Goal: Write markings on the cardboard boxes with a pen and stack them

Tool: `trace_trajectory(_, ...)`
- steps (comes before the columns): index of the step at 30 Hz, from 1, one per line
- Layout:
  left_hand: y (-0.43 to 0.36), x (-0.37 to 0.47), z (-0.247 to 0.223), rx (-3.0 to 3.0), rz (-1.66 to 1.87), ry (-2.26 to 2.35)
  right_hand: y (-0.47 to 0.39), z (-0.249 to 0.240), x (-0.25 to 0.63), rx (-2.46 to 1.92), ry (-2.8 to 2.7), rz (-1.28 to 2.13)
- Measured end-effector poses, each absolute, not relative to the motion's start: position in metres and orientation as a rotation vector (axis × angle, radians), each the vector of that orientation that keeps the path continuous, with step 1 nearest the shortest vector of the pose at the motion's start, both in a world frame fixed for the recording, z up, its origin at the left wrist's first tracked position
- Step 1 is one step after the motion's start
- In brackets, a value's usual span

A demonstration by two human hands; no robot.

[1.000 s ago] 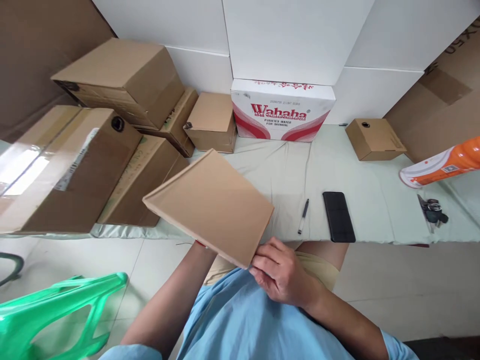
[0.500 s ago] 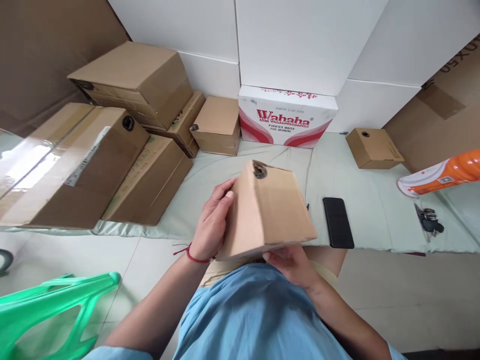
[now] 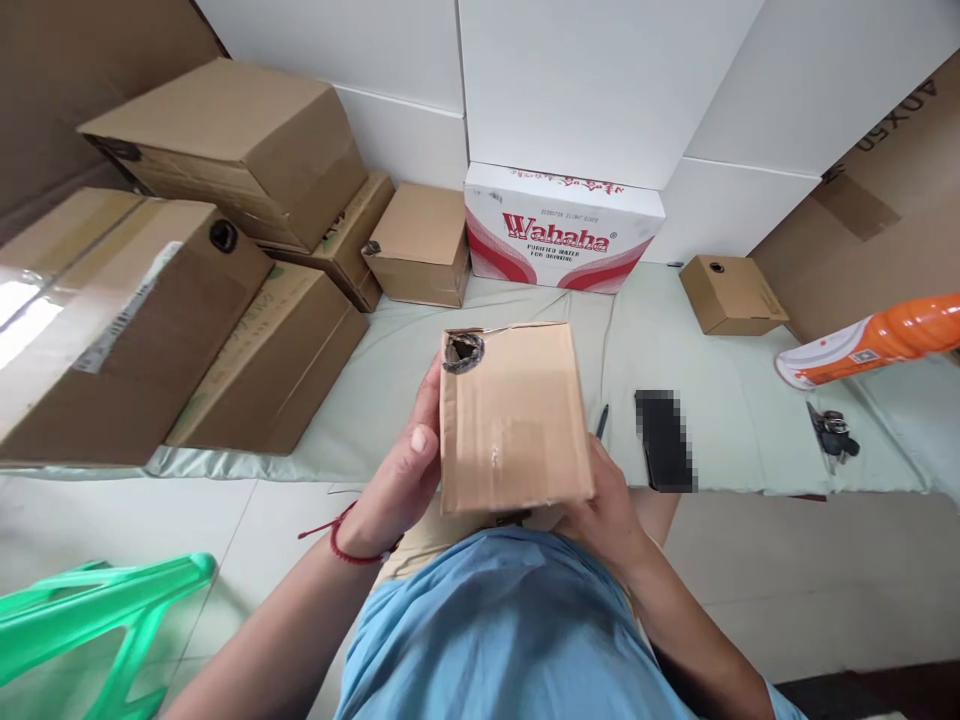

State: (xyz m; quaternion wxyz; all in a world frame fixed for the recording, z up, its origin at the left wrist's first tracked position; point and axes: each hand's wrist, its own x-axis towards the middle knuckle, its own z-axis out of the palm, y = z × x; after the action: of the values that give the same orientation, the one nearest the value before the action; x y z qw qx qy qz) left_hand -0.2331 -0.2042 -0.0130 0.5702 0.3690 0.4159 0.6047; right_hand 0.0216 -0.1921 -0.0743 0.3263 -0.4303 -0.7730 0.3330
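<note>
I hold a small brown cardboard box (image 3: 514,415) in front of my lap with both hands. My left hand (image 3: 397,470) grips its left side, thumb on the front edge; a red string is tied on that wrist. My right hand (image 3: 607,500) clasps the lower right corner from underneath and is partly hidden by the box. The box's flat taped face points up at me, and a torn round hole (image 3: 463,352) shows at its top left corner.
A pale green mat (image 3: 720,400) carries a pen (image 3: 601,421), a dark phone (image 3: 663,440), keys (image 3: 831,438) and an orange-white bottle (image 3: 874,342). Stacked brown cartons (image 3: 150,290) fill the left; a Wahaha carton (image 3: 562,230) and small boxes (image 3: 731,293) line the wall. A green plastic stool (image 3: 90,620) stands lower left.
The box has been turned in my hands from a tilted flat slab to its narrow face up; my left hand came round to its side and my right hand slid under the lower right corner.
</note>
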Motion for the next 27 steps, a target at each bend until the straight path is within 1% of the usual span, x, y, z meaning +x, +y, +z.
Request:
trace_trajectory(2, -0.21, -0.24, -0.023, 0.919, 1.343, 1.05, -0.187, -0.068, 0.032, -1.139, -1.96, 0.945)
trace_trajectory(4, -0.217, -0.243, -0.029, 0.966, 1.375, 1.195, -0.178, -0.067, 0.047, -1.219, -1.924, 0.937)
trace_trajectory(6, -0.224, -0.243, -0.026, 1.107, 1.499, 1.333, -0.166, -0.066, 0.062, -1.394, -2.002, 0.768)
trace_trajectory(8, -0.231, -0.24, -0.016, 1.428, 1.622, 1.416, -0.151, -0.064, 0.075, -1.628, -2.203, 0.539)
trace_trajectory(10, -0.235, -0.237, -0.001, 1.859, 1.619, 1.417, -0.135, -0.06, 0.081, -1.831, -2.49, 0.351)
trace_trajectory(12, -0.234, -0.234, 0.011, 2.261, 1.505, 1.362, -0.12, -0.054, 0.08, -1.912, -2.787, 0.254)
trace_trajectory(15, -0.223, -0.231, 0.019, 2.59, 1.254, 1.345, -0.104, -0.047, 0.071, -1.783, -3.116, 0.185)
trace_trajectory(17, -0.213, -0.229, 0.016, 2.664, 1.106, 1.341, -0.097, -0.044, 0.063, -1.628, -3.245, 0.187)
trace_trajectory(19, -0.206, -0.226, 0.012, 2.683, 1.061, 1.334, -0.093, -0.042, 0.058, -1.513, -3.312, 0.215)
trace_trajectory(22, -0.203, -0.222, 0.007, 2.64, 1.137, 1.366, -0.087, -0.038, 0.059, -1.473, -3.33, 0.218)
trace_trajectory(24, -0.205, -0.22, 0.006, 2.6, 1.18, 1.379, -0.081, -0.029, 0.068, -1.583, -3.226, 0.138)
trace_trajectory(27, -0.207, -0.218, 0.006, 2.569, 1.214, 1.375, -0.067, -0.005, 0.088, -1.771, -2.674, 0.014)
